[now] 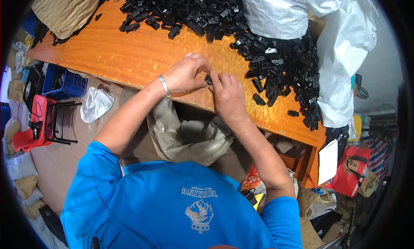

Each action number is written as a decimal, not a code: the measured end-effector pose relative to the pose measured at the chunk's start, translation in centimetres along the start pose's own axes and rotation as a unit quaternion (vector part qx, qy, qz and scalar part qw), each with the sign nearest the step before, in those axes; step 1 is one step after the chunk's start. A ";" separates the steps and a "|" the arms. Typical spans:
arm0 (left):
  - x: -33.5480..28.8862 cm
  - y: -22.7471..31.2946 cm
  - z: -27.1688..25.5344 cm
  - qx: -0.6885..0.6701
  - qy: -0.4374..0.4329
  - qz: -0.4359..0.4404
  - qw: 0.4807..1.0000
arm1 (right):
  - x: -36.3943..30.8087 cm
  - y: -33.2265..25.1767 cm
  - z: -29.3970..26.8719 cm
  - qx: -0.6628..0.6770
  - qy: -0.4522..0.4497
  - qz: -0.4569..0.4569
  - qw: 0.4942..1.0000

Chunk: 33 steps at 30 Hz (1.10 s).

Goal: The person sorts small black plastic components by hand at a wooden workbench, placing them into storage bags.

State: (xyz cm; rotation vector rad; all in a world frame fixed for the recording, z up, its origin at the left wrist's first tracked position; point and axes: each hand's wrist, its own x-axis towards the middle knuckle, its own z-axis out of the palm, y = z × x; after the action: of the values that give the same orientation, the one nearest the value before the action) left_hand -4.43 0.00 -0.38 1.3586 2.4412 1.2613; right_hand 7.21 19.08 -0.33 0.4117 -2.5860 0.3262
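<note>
Tiny black plastic part (pixel 208 80), two hands, right by the desk's (pixel 129 55) near edge
Left hand (pixel 184 74) has it pinched between thumb and fingers; right hand (pixel 229 93) curls in against it, can't tell if it's gripping too. I'd steady one side, work the other gently, and stay over the wood, since a slip could land in the open sack (pixel 163 125) below.
</note>
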 end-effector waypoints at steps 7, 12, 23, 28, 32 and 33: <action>-0.5 0.8 -1.8 0.059 -0.014 -0.012 0.998 | -0.8 -1.6 -0.9 -0.022 -0.041 0.000 0.999; 1.8 -0.6 -3.7 0.096 0.034 -0.023 0.995 | -4.9 -6.5 -2.2 0.093 -0.038 -0.007 0.995; 7.6 -3.9 -3.6 0.282 0.183 0.005 0.942 | -2.3 6.0 -5.7 -0.105 -0.035 0.092 0.990; 6.4 -3.6 -2.9 0.251 0.182 -0.014 0.950 | -1.1 8.0 -5.0 -0.096 -0.103 0.091 0.986; 5.0 -2.9 -2.1 0.208 0.190 0.028 0.959 | -0.1 7.1 -5.4 -0.062 -0.077 0.054 0.994; 4.5 -2.7 -1.6 0.209 0.197 0.041 0.957 | 0.0 6.5 -5.3 -0.042 -0.028 0.035 0.998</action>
State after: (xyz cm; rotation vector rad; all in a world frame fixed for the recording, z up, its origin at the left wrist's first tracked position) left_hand -9.65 1.56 0.14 1.4211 3.1006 1.1701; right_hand 7.27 26.67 3.17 0.3052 -2.6632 0.2314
